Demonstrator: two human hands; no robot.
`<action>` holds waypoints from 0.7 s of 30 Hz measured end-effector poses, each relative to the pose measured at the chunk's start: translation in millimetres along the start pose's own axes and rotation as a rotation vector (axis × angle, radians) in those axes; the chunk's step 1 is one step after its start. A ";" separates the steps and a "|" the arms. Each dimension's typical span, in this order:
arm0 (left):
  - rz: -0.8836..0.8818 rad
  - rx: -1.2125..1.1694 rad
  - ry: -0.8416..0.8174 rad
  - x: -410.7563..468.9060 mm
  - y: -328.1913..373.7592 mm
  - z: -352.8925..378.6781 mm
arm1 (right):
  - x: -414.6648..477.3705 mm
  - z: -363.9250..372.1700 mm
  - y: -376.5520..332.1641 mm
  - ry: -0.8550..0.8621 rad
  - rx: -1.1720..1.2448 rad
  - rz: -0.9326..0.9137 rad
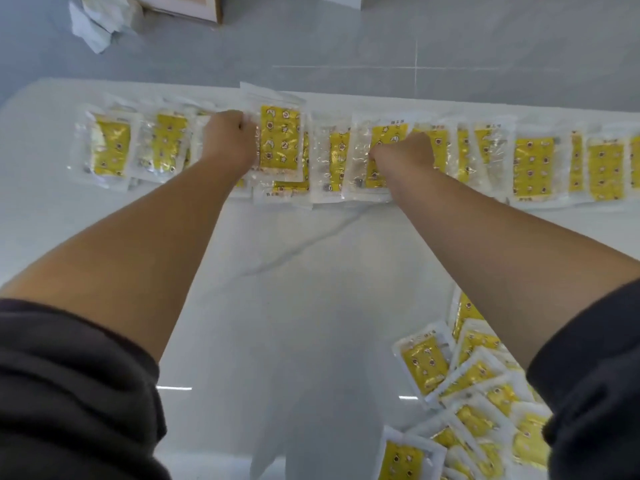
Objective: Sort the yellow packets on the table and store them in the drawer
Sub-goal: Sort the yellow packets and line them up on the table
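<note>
A long row of overlapping yellow packets in clear wrappers (533,168) runs along the far side of the white table (294,271). My left hand (228,136) is closed on the left edge of one raised yellow packet (280,140) near the row's middle. My right hand (403,154) is closed on another packet (363,157) in the row just to the right. A loose heap of more yellow packets (474,386) lies at the table's near right, partly hidden by my right arm. No drawer is visible.
Beyond the table's far edge is grey tiled floor (346,39). Crumpled white paper (97,22) and a cardboard box (187,8) lie on the floor at the upper left. Dark sleeves cover both my upper arms.
</note>
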State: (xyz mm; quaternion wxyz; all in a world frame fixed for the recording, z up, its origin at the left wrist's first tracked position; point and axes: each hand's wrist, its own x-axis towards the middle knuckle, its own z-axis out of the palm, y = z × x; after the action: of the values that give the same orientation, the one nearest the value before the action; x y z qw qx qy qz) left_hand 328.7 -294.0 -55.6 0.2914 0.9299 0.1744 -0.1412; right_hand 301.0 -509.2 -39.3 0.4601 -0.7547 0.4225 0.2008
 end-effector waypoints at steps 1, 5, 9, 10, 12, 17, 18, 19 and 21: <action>0.027 0.057 0.010 0.7 -2.1 -2.4 | 0.3 0.7 1.5 0.025 -0.037 -0.033; 0.127 0.136 0.113 -2.3 -7.1 -17.7 | -8.3 0.2 5.9 0.078 -0.123 -0.138; 0.085 0.010 0.194 3.0 -26.7 -47.3 | -15.2 -3.8 1.4 0.037 -0.060 -0.151; 0.055 -0.003 0.201 6.3 -35.1 -55.5 | -16.9 -3.2 -1.5 -0.014 -0.026 -0.129; -0.013 0.039 0.209 13.5 -53.1 -69.0 | -19.6 2.3 -7.3 -0.137 0.013 -0.094; -0.154 0.167 0.172 23.7 -77.6 -73.6 | -29.1 40.9 -18.2 -0.318 0.043 -0.060; -0.167 0.177 0.176 25.3 -79.1 -71.8 | -30.7 51.8 -20.7 -0.349 0.054 -0.080; -0.177 0.195 0.184 26.7 -80.8 -70.2 | -31.1 63.5 -22.6 -0.384 0.074 -0.105; -0.189 0.244 0.209 29.2 -84.3 -69.1 | -39.1 86.0 -28.8 -0.450 0.115 -0.132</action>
State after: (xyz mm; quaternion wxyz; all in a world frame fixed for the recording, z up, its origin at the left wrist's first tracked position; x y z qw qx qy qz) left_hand 331.8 -181.2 -53.2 0.1419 0.9474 0.2721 -0.0907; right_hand 310.1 -410.8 -39.7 0.5970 -0.6894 0.2697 0.3092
